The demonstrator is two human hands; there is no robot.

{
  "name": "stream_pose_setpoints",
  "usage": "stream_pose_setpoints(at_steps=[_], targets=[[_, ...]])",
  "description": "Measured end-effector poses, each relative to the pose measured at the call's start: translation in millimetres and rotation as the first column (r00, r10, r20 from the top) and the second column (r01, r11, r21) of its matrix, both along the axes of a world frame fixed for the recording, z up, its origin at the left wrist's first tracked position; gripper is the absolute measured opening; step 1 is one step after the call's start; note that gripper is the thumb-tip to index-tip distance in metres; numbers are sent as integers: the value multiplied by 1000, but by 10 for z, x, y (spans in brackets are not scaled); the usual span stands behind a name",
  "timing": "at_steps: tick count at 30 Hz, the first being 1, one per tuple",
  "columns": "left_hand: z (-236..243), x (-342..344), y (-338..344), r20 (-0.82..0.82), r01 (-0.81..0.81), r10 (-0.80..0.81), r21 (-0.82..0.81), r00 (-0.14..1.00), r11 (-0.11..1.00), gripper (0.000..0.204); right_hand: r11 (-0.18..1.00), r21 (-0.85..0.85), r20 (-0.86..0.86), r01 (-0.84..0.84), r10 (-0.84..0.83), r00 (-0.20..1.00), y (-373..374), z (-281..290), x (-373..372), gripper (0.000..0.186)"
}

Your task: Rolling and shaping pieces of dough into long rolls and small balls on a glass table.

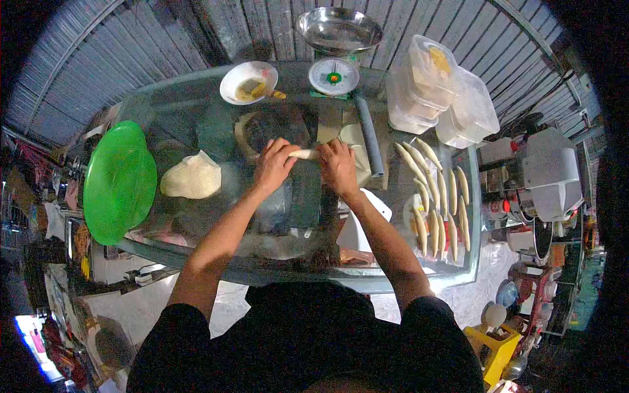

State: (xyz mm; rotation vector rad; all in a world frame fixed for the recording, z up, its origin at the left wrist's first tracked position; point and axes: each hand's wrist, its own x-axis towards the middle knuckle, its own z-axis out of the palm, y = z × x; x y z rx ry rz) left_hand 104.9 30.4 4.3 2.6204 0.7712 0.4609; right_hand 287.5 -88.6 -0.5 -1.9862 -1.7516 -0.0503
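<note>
Over the middle of the glass table, a short pale roll of dough [303, 154] stretches between my two hands. My left hand [274, 162] has its curled fingers on one end, and my right hand [337, 169] grips the other end. A flat piece of dough [357, 145] lies partly hidden behind my right hand. Just right of it is a long grey rolling pin [369, 137]. To the left rests a large lump of dough [192, 177]. Several slim, tapered dough rolls [434, 190] lie in rows at the right. Near my right forearm is a white flat-edged scraper [364, 224].
A green basin [119, 183] sits at the table's left edge. Toward the back are a white bowl [230, 84] with yellow liquid and a brush, and a dial scale [334, 76] with a metal pan [339, 31]. Stacked clear plastic containers [422, 85] occupy the back right corner.
</note>
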Motion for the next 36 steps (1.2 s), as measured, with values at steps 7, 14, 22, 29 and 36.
stream_pose_setpoints(at_steps=[7, 14, 22, 29, 36], targets=[[-108, 206, -87, 86, -90, 87, 40, 992, 995, 58, 999, -16, -111, 52, -53, 992, 146, -121, 45, 65], [-64, 134, -678, -98, -65, 80, 150, 992, 986, 76, 999, 11, 49, 44, -44, 998, -269, -147, -339, 69], [-126, 193, -390, -122, -35, 62, 212, 991, 977, 73, 994, -103, 52, 41, -35, 998, -60, -50, -244, 69], [-174, 152, -480, -179, -38, 75, 198, 981, 979, 75, 992, -16, 51, 128, -128, 991, -162, -205, -274, 59], [-80, -275, -856, -139, 17, -8, 59, 990, 998, 81, 989, -143, 51, 42, -35, 998, -746, -31, -393, 63]])
